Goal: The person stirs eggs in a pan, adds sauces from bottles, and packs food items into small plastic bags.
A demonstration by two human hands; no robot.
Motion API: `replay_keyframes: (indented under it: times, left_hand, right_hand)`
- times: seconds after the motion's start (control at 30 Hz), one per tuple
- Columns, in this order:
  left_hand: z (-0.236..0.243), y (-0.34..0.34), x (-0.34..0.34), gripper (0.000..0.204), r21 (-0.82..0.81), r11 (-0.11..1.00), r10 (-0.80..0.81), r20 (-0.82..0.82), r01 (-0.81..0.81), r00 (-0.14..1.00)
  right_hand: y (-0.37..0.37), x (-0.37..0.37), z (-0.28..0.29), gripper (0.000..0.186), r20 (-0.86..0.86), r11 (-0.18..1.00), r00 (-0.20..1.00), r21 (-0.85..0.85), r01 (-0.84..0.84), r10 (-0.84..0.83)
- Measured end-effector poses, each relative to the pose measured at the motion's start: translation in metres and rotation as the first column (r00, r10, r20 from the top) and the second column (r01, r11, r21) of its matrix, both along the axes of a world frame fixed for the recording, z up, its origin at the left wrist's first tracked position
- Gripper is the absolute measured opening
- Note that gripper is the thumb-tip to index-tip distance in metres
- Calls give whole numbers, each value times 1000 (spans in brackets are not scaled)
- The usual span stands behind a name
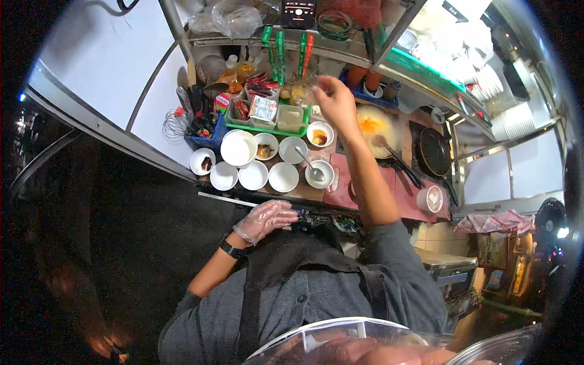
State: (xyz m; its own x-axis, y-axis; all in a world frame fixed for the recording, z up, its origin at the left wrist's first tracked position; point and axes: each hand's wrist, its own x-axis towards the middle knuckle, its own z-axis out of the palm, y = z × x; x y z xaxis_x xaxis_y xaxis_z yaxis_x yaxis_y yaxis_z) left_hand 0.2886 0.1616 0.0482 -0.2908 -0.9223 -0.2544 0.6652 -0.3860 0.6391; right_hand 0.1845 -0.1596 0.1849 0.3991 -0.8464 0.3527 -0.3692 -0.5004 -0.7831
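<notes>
My left hand (266, 222), in a clear plastic glove, hovers before the counter's front edge with its fingers stretched out, holding nothing visible. My right hand (336, 104) reaches over the back of the counter beside a clear plastic bag (297, 92). Its fingers are curled, and what lies in them, if anything, is hidden. Below it stands a white bowl with brown-yellow sauce (319, 136). Other white bowls (283, 176) stand in rows to the left, and a metal spoon (315, 173) rests in one. A green tray (264, 129) behind them carries containers and packets.
To the right are a pan of pale food with an orange patch (373, 126), a dark frying pan (435, 152) and a white cup (430, 199) on a reddish mat (406, 193). A blue basket of utensils (208, 139) stands left. A shelf (340, 53) overhangs the back.
</notes>
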Motion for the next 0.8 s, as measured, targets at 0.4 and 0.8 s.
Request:
replay_keyframes:
  times: [0.4, 0.8]
  left_hand:
    - [-6, 12, 16, 46, 6, 1000, 15, 44, -15, 999]
    - [-7, -17, -5, 43, -60, 995, -74, 77, 79, 994]
  right_hand:
    - [-59, 70, -39, 30, 376, 990, 918, -8, 142, -129]
    - [-51, 27, 81, 19, 776, 828, 629, 318, -461, 52]
